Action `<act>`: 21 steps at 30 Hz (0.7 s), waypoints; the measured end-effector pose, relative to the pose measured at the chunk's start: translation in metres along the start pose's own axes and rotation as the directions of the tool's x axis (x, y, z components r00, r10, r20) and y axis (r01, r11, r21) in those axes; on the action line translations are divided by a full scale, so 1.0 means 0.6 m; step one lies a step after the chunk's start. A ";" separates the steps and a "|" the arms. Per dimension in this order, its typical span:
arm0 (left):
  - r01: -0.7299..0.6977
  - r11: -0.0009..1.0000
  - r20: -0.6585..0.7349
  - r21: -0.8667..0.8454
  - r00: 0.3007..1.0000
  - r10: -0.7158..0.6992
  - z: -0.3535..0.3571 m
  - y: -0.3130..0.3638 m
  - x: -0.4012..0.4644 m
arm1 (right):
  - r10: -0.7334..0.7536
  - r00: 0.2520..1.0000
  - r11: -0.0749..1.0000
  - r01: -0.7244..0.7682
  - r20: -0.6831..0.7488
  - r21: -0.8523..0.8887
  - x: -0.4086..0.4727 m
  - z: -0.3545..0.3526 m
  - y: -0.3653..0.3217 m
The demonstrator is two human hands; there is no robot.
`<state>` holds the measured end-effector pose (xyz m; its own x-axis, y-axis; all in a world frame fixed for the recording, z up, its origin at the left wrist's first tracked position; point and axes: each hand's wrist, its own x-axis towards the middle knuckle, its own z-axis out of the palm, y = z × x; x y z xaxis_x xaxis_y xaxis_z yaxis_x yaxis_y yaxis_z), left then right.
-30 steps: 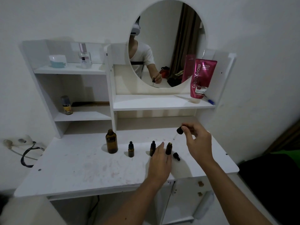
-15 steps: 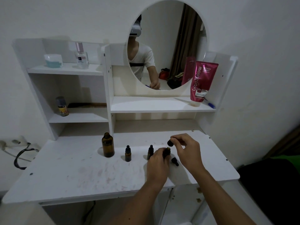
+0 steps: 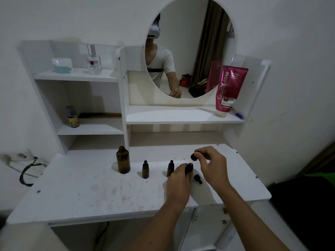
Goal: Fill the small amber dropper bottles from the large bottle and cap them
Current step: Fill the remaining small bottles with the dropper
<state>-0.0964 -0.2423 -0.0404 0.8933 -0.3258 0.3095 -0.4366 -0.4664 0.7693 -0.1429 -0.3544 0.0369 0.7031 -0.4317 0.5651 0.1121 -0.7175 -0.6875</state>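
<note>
Since a second ago the right hand (image 3: 213, 164) has come down from above the counter and now hovers just right of the open small amber glass bottle (image 3: 189, 167), its thumb and fingertips pinched around a black rubber dropper cap (image 3: 193, 157) held a little above and to the right of that bottle's mouth. The left hand (image 3: 178, 180) has stayed put, its grip wrapped around the lower part of the same bottle, which stands upright on the white, scuffed counter (image 3: 90, 192). Just left of that hand stands a second small amber bottle with a black dropper cap on (image 3: 170, 168), partly hidden by the fingers. Further left is a third capped small amber bottle (image 3: 145, 169), standing apart. Left again, the large amber glass bottle (image 3: 123, 160) stands upright with its neck uncapped. A loose black dropper cap (image 3: 197, 178) lies on its side on the counter between the two hands, just near of the held bottle. On the far shelf at the right a pink squeeze tube (image 3: 228, 89) stands on its cap beside the round mirror (image 3: 190, 48).
</note>
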 end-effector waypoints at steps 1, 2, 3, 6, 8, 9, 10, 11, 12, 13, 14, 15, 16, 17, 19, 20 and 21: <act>-0.005 1.000 -0.001 -0.003 1.000 0.005 0.000 -0.001 0.000 | -0.013 1.000 1.000 0.013 0.001 -0.012 0.001 0.000 -0.002; -0.006 1.000 0.002 -0.004 1.000 0.006 -0.001 -0.002 -0.001 | -0.028 1.000 0.999 0.028 0.005 -0.023 0.003 0.000 -0.003; -0.011 1.000 0.001 -0.003 1.000 0.011 0.000 -0.003 0.000 | -0.041 0.999 0.999 0.042 0.010 -0.031 0.004 0.000 -0.004; -0.002 1.000 0.003 -0.009 1.000 0.002 0.002 -0.004 0.001 | -0.033 0.999 0.999 0.033 0.018 -0.020 0.005 -0.001 -0.003; 0.009 1.000 0.011 -0.027 1.000 -0.008 0.003 -0.004 0.001 | -0.004 1.000 1.000 0.004 0.029 -0.004 0.002 -0.004 -0.001; 0.011 0.999 0.005 -0.033 1.000 -0.011 0.002 -0.003 0.001 | 0.009 0.999 1.000 -0.010 0.033 0.006 0.000 -0.006 -0.001; 0.017 0.999 0.003 -0.037 1.000 -0.016 -0.001 0.000 0.000 | 0.023 0.999 1.000 -0.023 0.034 0.017 -0.002 -0.008 -0.001; 0.013 0.998 -0.003 -0.059 1.000 -0.013 -0.001 -0.002 -0.001 | 0.034 0.999 0.999 -0.035 0.034 0.029 -0.004 -0.010 -0.002; 0.008 0.996 -0.002 -0.085 1.000 -0.008 -0.005 -0.003 -0.004 | 0.042 0.999 0.998 -0.043 0.032 0.034 -0.006 -0.012 -0.004; -0.006 0.994 -0.002 -0.106 1.000 0.006 -0.004 -0.007 -0.007 | 0.048 0.998 0.998 -0.049 0.027 0.036 -0.008 -0.015 -0.007; -0.006 0.994 0.016 -0.112 1.000 0.007 -0.008 -0.008 -0.010 | 0.054 0.998 0.998 -0.055 0.021 0.040 -0.008 -0.019 -0.010; -0.013 0.992 0.030 -0.128 0.999 0.017 -0.008 -0.012 -0.012 | 0.057 0.998 0.997 -0.058 0.014 0.051 -0.008 -0.023 -0.015; -0.012 0.990 0.051 -0.140 0.999 0.020 -0.013 -0.013 -0.018 | 0.055 0.998 0.997 -0.056 0.005 0.057 -0.006 -0.027 -0.020; -0.026 0.985 0.066 -0.169 0.997 0.037 -0.016 -0.018 -0.022 | 0.049 0.999 0.997 -0.048 -0.006 0.055 -0.004 -0.032 -0.026; -0.012 0.968 0.118 -0.251 0.992 0.043 -0.040 -0.021 -0.034 | 0.036 0.999 0.998 -0.034 -0.029 0.054 0.005 -0.040 -0.037; 0.014 0.959 0.147 -0.284 0.989 0.029 -0.057 -0.025 -0.042 | 0.032 0.999 0.998 -0.029 -0.039 0.054 0.008 -0.044 -0.042; 0.031 0.947 0.173 -0.320 0.985 0.026 -0.070 -0.036 -0.048 | 0.025 0.998 0.998 -0.022 -0.050 0.050 0.011 -0.047 -0.047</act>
<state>-0.1081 -0.1883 -0.0423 0.8499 -0.4750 0.2282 -0.3516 -0.1887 0.9169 -0.1614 -0.3524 0.0731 0.6699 -0.4761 0.5697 0.1314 -0.6792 -0.7221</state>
